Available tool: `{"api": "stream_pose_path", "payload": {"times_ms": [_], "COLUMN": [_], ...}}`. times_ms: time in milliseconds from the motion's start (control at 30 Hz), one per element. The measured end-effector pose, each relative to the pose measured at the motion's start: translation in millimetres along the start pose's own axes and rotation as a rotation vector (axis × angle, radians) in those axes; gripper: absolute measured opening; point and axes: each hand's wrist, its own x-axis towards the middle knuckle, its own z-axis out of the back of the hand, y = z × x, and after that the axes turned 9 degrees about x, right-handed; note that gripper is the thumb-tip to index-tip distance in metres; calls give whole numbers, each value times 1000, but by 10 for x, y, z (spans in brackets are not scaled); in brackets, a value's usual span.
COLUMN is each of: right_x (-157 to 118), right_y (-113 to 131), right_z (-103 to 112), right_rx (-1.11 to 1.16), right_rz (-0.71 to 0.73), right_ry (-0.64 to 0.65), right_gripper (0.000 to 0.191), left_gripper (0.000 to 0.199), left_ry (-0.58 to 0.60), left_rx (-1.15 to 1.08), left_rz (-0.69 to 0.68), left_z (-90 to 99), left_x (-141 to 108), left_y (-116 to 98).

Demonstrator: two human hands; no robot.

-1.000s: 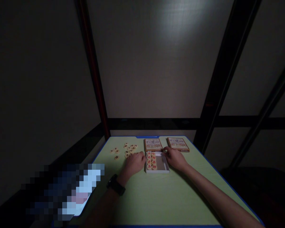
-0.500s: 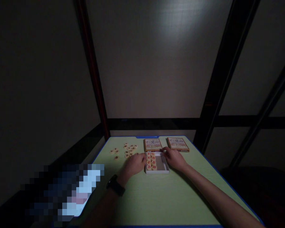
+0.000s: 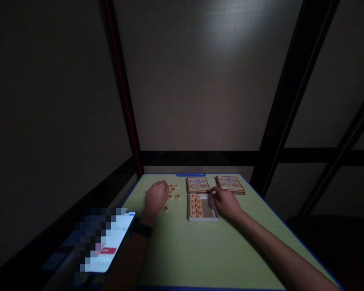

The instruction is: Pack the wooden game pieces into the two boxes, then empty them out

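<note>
A shallow white open box (image 3: 204, 219) stands on the table. Round xiangqi pieces with red characters (image 3: 195, 206) lie in two columns along its left side, and the rest of its floor shows bare. My right hand (image 3: 227, 202) is closed on the box's right rim near the far corner, thumb and fingers bent together. Over the loose pieces to the left, my left hand (image 3: 157, 197) is curled, back upward, wearing a dark watch band. Its fingertips are mostly hidden, as is anything under them. Black-character xiangqi pieces (image 3: 166, 208) lie beside that hand.
Two flat printed boxes (image 3: 198, 184) (image 3: 230, 184) lie behind the white box. A lit phone (image 3: 117, 242), partly pixelated, sits at the table's left edge. The green table (image 3: 182, 258) has a blue edge, with a wall (image 3: 197, 101) behind it.
My left hand has moved left and away from the white box, onto the loose black-character pieces, some of which now lie in different spots. My right hand stays at the box's rim.
</note>
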Motion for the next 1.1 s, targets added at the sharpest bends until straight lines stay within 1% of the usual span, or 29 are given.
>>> {"api": "stream_pose_path", "payload": {"times_ms": [100,200,333,467,767,967,1033,1100], "right_x": [-5,-5,-2,-10,-30,-22,-22,-24], "right_y": [4,4,8,22,45,40,42,46], "right_z": [5,10,12,21,39,35,35,39], "right_rx": [-3,-4,-15,-13,-25,-32,-32,-33], "right_rz": [13,29,35,44,51,47,52,50], "right_ry": [-6,-10,-22,-19,-17,-15,-16,-16], "right_gripper": [27,26,25,25,24,26,26,25], "left_gripper": [33,36,37,38,35,36,36,33], "left_ry": [1,23,34,44,11,-12,16,86], "left_rx": [38,62,75,85,24,-47,-51,-49], "left_rz": [-13,-8,6,-4,-11,12,-1,-38], "left_z": [-84,-151,-179,-172,-156,-64,-24,-1], "left_x": [34,53,59,58,52,53,53,49], "left_y": [76,102,107,103,96,157,184,201]}}
